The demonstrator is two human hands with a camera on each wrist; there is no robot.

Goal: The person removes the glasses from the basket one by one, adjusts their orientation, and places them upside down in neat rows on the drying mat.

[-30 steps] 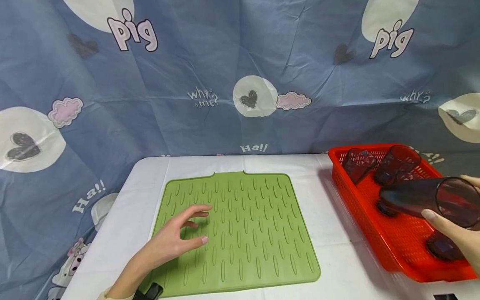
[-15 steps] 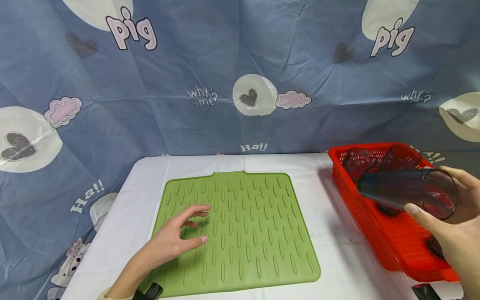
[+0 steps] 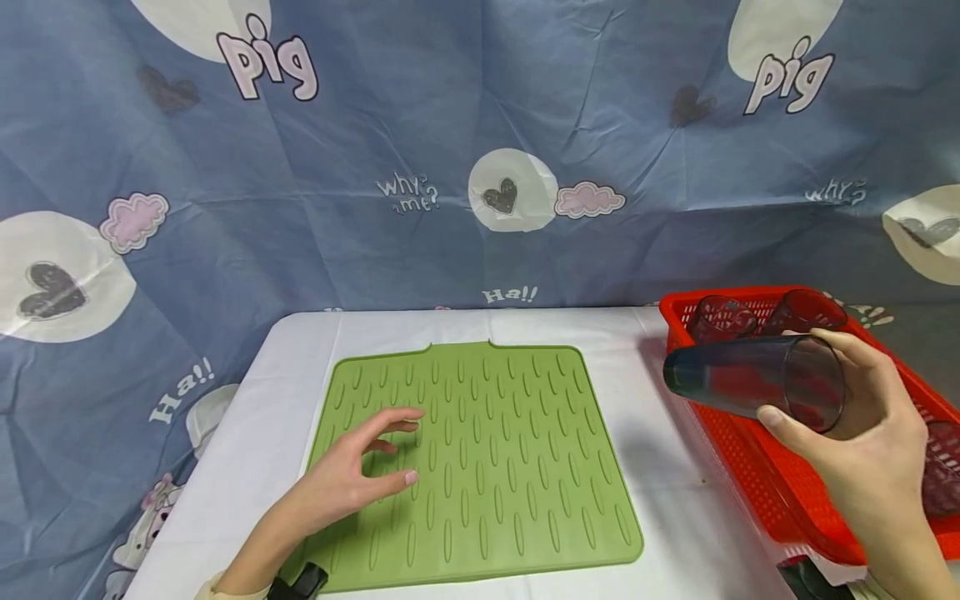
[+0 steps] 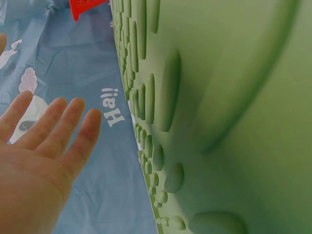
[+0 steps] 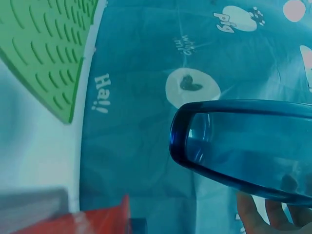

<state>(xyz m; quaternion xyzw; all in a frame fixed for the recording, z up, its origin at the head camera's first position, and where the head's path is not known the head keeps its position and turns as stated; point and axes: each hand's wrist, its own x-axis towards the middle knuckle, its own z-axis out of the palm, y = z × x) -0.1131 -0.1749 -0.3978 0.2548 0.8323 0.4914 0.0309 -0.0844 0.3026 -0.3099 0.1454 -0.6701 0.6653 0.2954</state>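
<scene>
My right hand (image 3: pixel 862 417) grips a dark blue, see-through drinking glass (image 3: pixel 727 375) near its open rim. The glass lies on its side in the air, its thick base pointing left, over the left wall of a red plastic basket (image 3: pixel 738 475). In the right wrist view the clear blue glass (image 5: pixel 248 146) shows its base, with fingertips (image 5: pixel 251 214) along its lower side. My left hand (image 3: pixel 352 471) hovers over a green ribbed mat (image 3: pixel 480 467), fingers loosely bent and holding nothing. The left wrist view shows that hand (image 4: pixel 44 156) beside the mat's raised ridges.
Inside the basket stand more dark glasses, two at the back, one a tumbler (image 3: pixel 723 318), and another glass (image 3: pixel 941 467) at the right. A white cloth (image 3: pixel 660 508) covers the table beneath mat and basket. Behind hangs a blue printed curtain (image 3: pixel 420 258).
My right hand has lifted the glass out of the basket and carried it left, past the basket's left edge. The left hand stays in place over the mat.
</scene>
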